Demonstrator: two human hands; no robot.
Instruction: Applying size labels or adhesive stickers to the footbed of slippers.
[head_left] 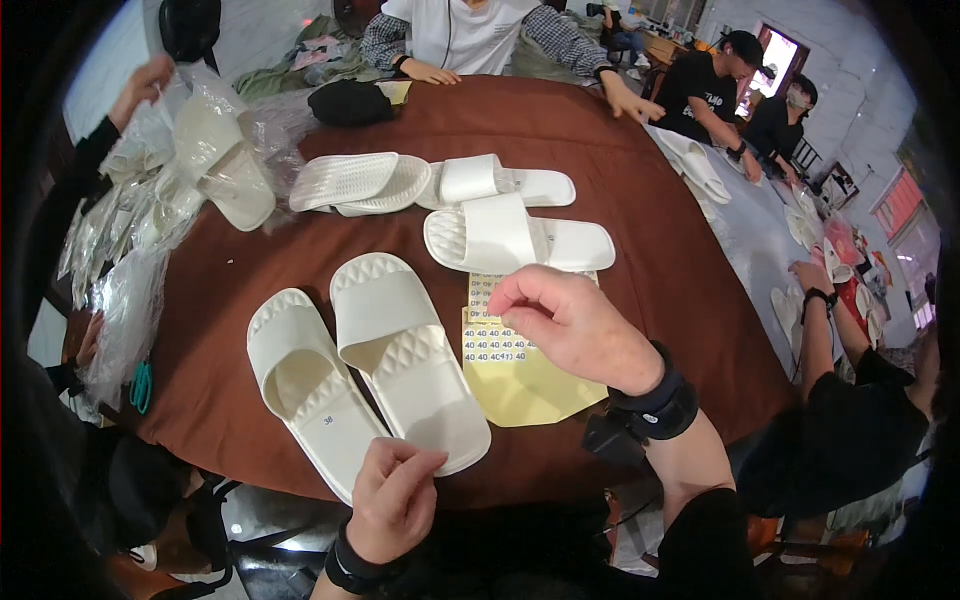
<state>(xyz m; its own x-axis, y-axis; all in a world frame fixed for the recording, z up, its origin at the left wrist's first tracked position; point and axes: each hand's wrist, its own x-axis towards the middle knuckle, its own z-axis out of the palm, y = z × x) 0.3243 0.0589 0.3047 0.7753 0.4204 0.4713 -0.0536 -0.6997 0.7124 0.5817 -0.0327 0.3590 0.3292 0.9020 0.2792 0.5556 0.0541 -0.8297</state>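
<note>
Two cream slide slippers lie side by side before me, toes pointing away: a left slipper with a small printed label on its footbed, and a right slipper whose footbed shows none. My left hand is closed at their heel ends, fingers curled and thumb against the index finger; anything in it is hidden. Over a yellow sheet of small white stickers hovers my right hand, closed in a pinch. Whatever its fingertips hold is too small to make out. Just beyond it lies another cream slipper on its side.
More cream slippers lie farther back on the brown cloth. At the left, another person's hand holds a bagged slipper above plastic bags; teal scissors lie below. A dark bundle rests at the far edge, near another person.
</note>
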